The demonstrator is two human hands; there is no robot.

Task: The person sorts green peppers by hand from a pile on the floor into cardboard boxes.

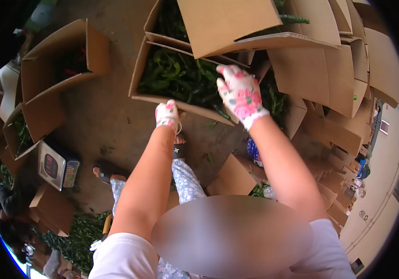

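I look down over both bare arms at a cardboard box (140, 69) filled with green peppers (176, 76) on the concrete floor. My left hand (167, 114), in a white glove with pink flowers, grips the box's near wall. Over the box's right side, my right hand (241, 94) wears the same kind of glove, its fingers curled down at the peppers by the near right corner. Whether it holds any pepper is hidden. A second box (218, 23) with open flaps sits just behind the first one.
More open cardboard boxes (60, 51) with green produce stand at the left. A weighing scale (57, 166) sits on the floor at lower left, beside a green pile (81, 232). Stacked flat and folded cartons (343, 83) fill the right side. My sandalled foot (107, 171) is below.
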